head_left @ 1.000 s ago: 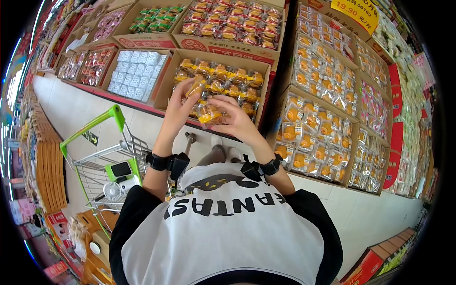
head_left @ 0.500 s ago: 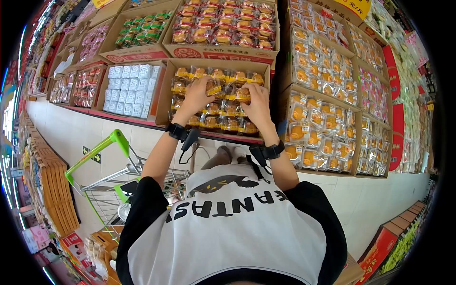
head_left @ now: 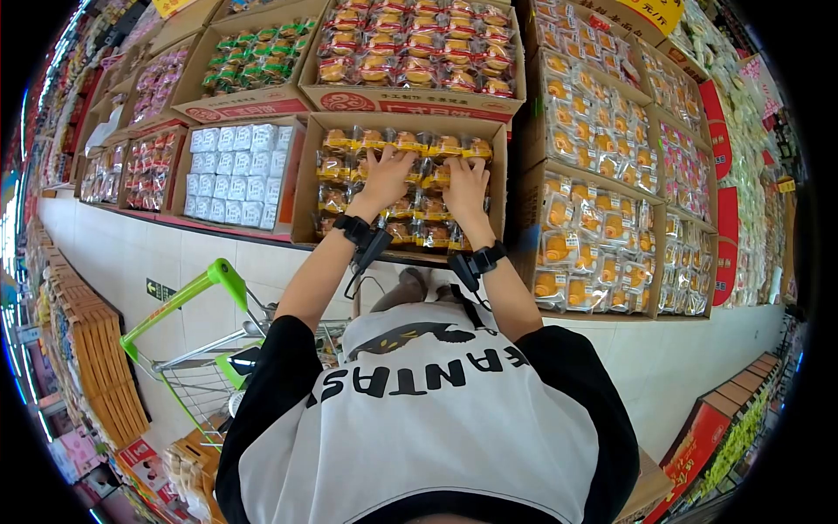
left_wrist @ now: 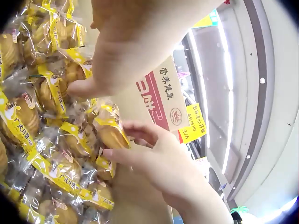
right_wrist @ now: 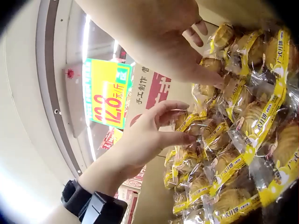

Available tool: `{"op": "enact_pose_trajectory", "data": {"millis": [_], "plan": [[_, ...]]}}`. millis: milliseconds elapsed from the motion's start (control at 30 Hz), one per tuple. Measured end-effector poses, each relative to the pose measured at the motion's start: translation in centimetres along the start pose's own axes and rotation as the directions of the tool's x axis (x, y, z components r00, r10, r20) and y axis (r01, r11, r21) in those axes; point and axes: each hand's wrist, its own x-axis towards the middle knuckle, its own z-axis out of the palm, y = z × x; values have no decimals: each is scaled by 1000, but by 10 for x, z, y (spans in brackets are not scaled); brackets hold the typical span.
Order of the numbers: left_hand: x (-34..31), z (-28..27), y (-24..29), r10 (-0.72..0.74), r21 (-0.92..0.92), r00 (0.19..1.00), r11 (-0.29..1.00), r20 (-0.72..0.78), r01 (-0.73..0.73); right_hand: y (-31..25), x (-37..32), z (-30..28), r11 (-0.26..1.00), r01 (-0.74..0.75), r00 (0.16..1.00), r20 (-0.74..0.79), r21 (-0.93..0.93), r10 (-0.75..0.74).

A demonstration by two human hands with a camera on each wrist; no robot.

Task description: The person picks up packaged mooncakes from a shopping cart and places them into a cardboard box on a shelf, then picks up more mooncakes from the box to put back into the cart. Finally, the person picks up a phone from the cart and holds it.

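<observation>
Yellow-banded, clear-wrapped cakes (head_left: 334, 168) fill a cardboard box. Over its upper middle, my left hand (head_left: 388, 179) has its fingers down among them; to its right is my right hand (head_left: 465, 194). In the left wrist view, my right hand (left_wrist: 163, 161) pinches a wrapped cake (left_wrist: 112, 131) at the box wall, while the thumb of my left hand (left_wrist: 128, 53) lies against another. The right wrist view shows my left hand (right_wrist: 140, 144) pinching a packet (right_wrist: 190, 120); my right hand (right_wrist: 159, 42) reaches down above, its thumb on a packet, fingertips partly hidden.
Boxes of red-banded cakes (head_left: 419, 44), white packets (head_left: 231, 175) and orange-filled packs (head_left: 594, 244) surround this box. A shopping cart with a green handle (head_left: 179, 301) stands at the left. A yellow-green price sign (right_wrist: 110, 93) hangs beyond the boxes.
Both hands have moved from above the box's near part down into the cakes, then slightly farther back. The cakes held up a second ago are no longer raised.
</observation>
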Motion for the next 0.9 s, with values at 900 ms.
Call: {"op": "enact_pose_trajectory", "data": {"millis": [900], "plan": [[-32, 12, 9, 125, 24, 978, 992, -169, -123, -1, 3, 16, 981, -79, 995, 71, 175, 67]]}}
